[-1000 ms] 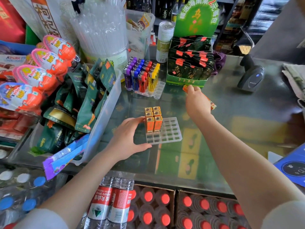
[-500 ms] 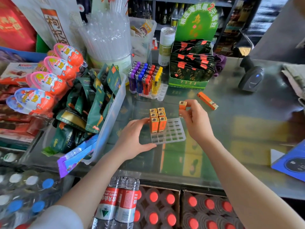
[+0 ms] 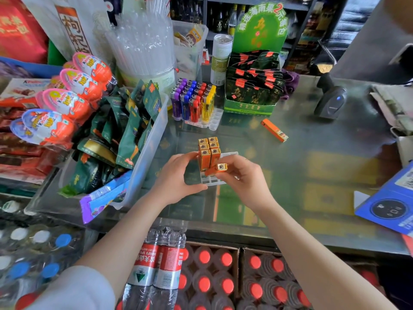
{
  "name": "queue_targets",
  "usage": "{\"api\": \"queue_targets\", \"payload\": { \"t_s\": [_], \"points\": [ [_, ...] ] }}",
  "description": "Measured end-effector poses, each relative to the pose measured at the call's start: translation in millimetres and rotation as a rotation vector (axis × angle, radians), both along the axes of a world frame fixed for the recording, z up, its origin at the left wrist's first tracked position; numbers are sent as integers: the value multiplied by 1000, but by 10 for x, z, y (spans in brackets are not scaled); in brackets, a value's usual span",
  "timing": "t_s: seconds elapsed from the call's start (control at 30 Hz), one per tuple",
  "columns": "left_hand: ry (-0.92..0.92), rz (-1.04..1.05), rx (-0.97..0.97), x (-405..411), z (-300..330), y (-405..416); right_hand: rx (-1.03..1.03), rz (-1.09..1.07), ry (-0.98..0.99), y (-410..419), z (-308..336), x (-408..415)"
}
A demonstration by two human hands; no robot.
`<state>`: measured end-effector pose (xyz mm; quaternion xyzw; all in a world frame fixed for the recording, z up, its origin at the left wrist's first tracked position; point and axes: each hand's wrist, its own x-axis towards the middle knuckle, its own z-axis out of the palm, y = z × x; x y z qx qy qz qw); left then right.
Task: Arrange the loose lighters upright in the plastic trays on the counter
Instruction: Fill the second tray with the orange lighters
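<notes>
A clear plastic grid tray [image 3: 211, 181] lies on the glass counter with several orange lighters [image 3: 209, 151] standing upright in its left cells. My right hand [image 3: 242, 177] pinches one orange lighter [image 3: 216, 169], tilted almost flat, right over the tray's near cells. My left hand [image 3: 178, 175] rests at the tray's left edge, thumb against its front rim and fingertips touching the upright lighters. Another loose orange lighter [image 3: 274, 130] lies flat on the counter further back on the right. A second tray [image 3: 212, 121] behind holds purple, blue, red and yellow lighters [image 3: 193, 101] upright.
A clear bin of green snack packets [image 3: 125, 135] crowds the left side. A green display box [image 3: 250, 95] and a can [image 3: 220, 59] stand behind. A barcode scanner [image 3: 330, 101] sits at the back right, a blue card [image 3: 388, 204] at the right edge.
My right hand picked one orange lighter off the counter near the green box and brought it down over the tray. My left hand stayed at the tray's left side.
</notes>
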<state>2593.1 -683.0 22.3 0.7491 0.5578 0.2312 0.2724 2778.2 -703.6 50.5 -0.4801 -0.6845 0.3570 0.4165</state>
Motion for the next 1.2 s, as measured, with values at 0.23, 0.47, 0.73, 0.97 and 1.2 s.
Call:
{"api": "queue_targets", "payload": {
  "t_s": [0.23, 0.47, 0.73, 0.97, 1.2],
  "points": [
    [13, -1, -10, -7, -35, 22, 125, -9, -196, 111, 18, -59],
    [3, -9, -4, -20, -63, 39, 125, 6, -210, 65, -19, -154],
    [16, -4, -22, -1, -50, 39, 255, -151, -505, 0, 57, -277],
    [23, 8, -35, -10, -55, 32, 84, -256, -506, -60, 236, -315],
    [14, 4, -41, -22, -69, 32, 34, -329, -550, 25, 278, -446]
  ]
}}
